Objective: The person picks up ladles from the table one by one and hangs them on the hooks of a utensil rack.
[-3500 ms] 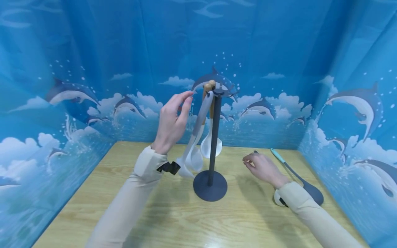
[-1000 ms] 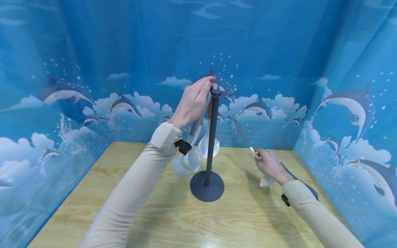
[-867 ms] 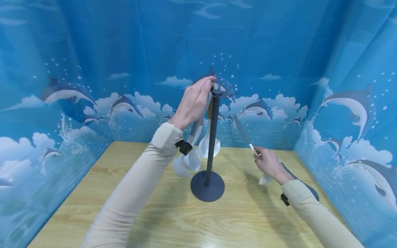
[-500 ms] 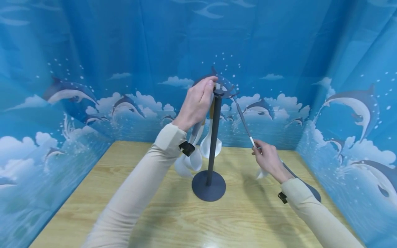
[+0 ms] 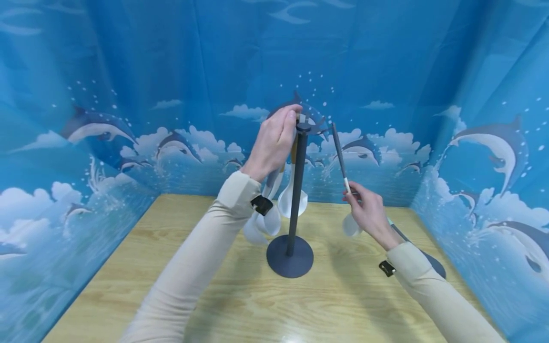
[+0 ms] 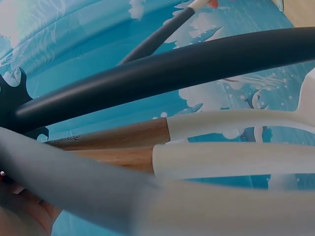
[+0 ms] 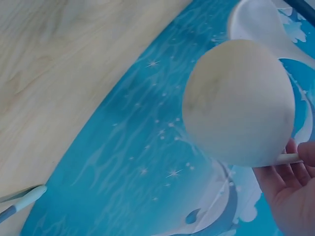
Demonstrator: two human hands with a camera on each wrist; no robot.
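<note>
My right hand (image 5: pixel 366 209) pinches a ladle by its white neck, raised off the table to the right of the black utensil stand (image 5: pixel 297 195). The ladle's grey handle (image 5: pixel 339 152) points up, its tip close beside the stand's hooks. Below the hand hangs its white bowl (image 5: pixel 350 225), its rounded back filling much of the right wrist view. My left hand (image 5: pixel 272 143) lies at the stand's top, over the upper ends of the hanging utensils; its fingertips are mostly hidden. Those utensils have a grey handle (image 6: pixel 74 182) and two wooden handles (image 6: pixel 123 132), with white heads (image 5: pixel 292 202).
A dark-headed utensil (image 5: pixel 435 264) with a mint handle tip (image 7: pixel 30 197) lies on the wooden table (image 5: pixel 343 305) at the right, partly behind my right arm. A blue dolphin-print curtain (image 5: pixel 386 71) encloses the table's back and sides.
My right hand has picked up the ladle and raised it leftward, bringing its handle tip upright near the hooks. Earlier, my left hand moved right onto the tops of the hanging utensils.
</note>
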